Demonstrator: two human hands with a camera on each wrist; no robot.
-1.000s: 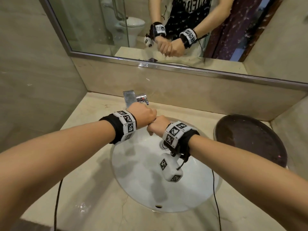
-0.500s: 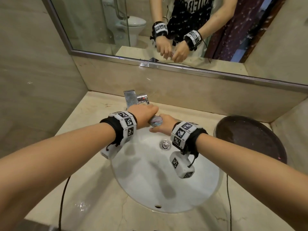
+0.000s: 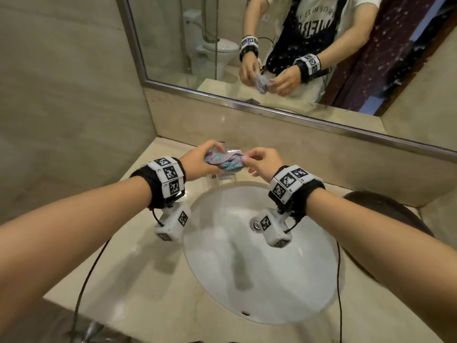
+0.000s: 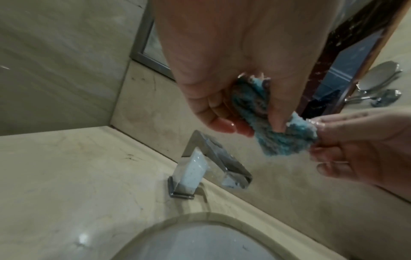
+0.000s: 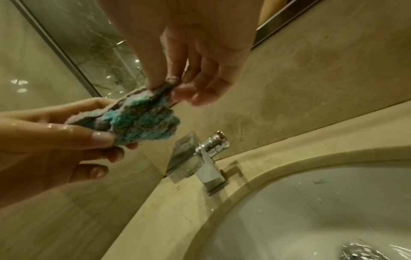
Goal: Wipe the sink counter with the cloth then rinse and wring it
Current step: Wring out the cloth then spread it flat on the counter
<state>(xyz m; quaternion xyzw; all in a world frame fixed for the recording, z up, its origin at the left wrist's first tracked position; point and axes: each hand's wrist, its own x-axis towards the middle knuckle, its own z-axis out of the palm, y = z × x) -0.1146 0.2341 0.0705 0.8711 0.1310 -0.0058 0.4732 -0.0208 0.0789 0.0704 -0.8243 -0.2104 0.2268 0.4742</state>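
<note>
A small wet cloth (image 3: 225,161), blue and pink knit, is stretched between both hands above the faucet (image 3: 222,175). My left hand (image 3: 201,160) grips its left end with thumb and curled fingers; the cloth (image 4: 278,133) bunches under that hand (image 4: 240,112). My right hand (image 3: 257,160) pinches the other end between thumb and forefinger, and the cloth (image 5: 138,121) hangs from that pinch (image 5: 171,84). The white sink basin (image 3: 259,268) lies below and nearer me, set in the beige stone counter (image 3: 138,273).
The chrome faucet (image 4: 204,165) stands at the back of the basin, no water running from it. A dark round dish (image 3: 385,209) sits on the counter at right. The mirror (image 3: 272,45) covers the wall behind. Cables (image 3: 89,276) trail over the counter.
The hands were clenched knuckle to knuckle over the basin with the cloth hidden. They have risen, moved back over the faucet and drawn apart, and the cloth now shows between them.
</note>
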